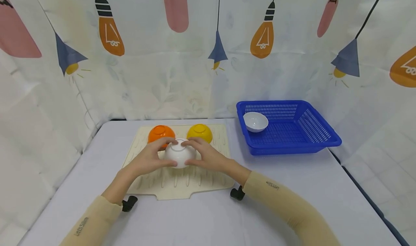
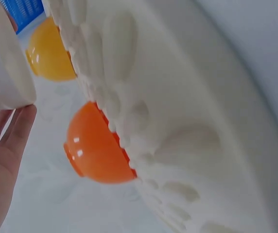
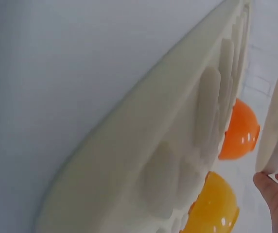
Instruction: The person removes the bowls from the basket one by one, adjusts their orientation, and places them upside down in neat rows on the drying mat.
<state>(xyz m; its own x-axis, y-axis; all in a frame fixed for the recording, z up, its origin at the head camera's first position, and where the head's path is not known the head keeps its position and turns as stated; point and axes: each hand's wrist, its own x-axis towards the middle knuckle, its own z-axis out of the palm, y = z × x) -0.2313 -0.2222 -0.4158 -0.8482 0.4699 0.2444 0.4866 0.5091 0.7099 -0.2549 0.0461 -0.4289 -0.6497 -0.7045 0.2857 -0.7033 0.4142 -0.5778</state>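
Observation:
Upside down, a white bowl [image 1: 180,156] is held between both hands, raised above the cream draining board [image 1: 175,186]; the wrist views show a gap under its rim. The left hand [image 1: 152,158] grips its left side, fingers at the base and thumb near the rim. On the other side, the right hand [image 1: 209,156] grips it the same way. Just behind, an orange bowl [image 1: 160,132] and a yellow bowl [image 1: 200,131] rest face down on the board. The right wrist view shows the right fingertips [image 3: 265,182] touching the white bowl's rim.
To the right at the back stands a blue plastic basket [image 1: 282,149], with another white bowl [image 1: 256,122] inside at its left end. A white cloth covers the table [image 1: 195,220]. Behind it hangs a lamp-patterned curtain [image 1: 146,80].

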